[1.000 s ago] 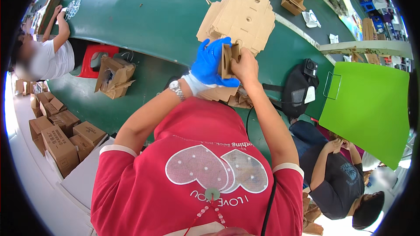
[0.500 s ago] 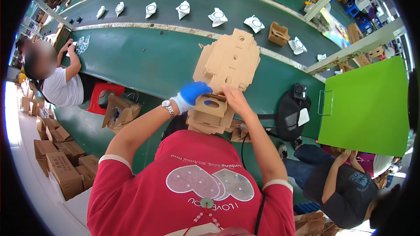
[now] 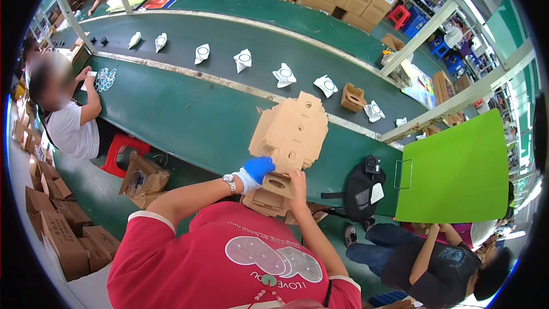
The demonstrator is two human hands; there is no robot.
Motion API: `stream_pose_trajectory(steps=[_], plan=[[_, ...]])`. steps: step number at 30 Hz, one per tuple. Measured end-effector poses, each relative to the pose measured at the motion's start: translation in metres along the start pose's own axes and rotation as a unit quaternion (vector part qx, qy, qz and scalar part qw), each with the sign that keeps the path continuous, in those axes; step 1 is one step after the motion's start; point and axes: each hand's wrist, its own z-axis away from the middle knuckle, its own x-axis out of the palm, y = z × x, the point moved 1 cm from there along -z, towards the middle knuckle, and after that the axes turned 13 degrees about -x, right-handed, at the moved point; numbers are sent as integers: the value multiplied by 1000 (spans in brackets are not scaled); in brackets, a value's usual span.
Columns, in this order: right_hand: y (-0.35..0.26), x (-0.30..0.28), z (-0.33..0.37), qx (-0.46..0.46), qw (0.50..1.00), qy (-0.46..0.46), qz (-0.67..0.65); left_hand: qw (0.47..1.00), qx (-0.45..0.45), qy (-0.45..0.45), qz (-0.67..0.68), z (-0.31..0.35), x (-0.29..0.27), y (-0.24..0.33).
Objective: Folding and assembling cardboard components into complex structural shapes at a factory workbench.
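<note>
Gloved left hand [image 3: 260, 167] and bare right hand [image 3: 298, 185] are clamped on opposite sides of a small cardboard box [image 3: 280, 191] at the near edge of the worktop [image 3: 189, 120], beside stacked flat cartons [image 3: 294, 131]; I'd judge it light, stiff (though easily creased), best held by its side edges.

The left hand [image 3: 259, 167], gloved in blue, is curled at the upper left corner of the box [image 3: 278, 184], its fingertips too small to show whether they pinch it. Left of the box, the left wrist [image 3: 222, 186] looks nearly straight, and the left forearm [image 3: 191, 197] slants in from farther left and lower. The bare right hand [image 3: 298, 186] grips the box's right edge, the right forearm [image 3: 318, 233] angling up from below and right of the box.
</note>
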Motion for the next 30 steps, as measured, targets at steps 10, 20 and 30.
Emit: stream_pose_trajectory(steps=[10,20,30], plan=[[2,-12,-26,36,996,39,-73,968,-178,-15,176,6,-40,20],[-6,-26,-92,228,902,184,-317,676,-431,75,593,-64,-115,-56],[2,-20,10,373,845,304,-234,793,-433,157,398,-337,-183,-169]])
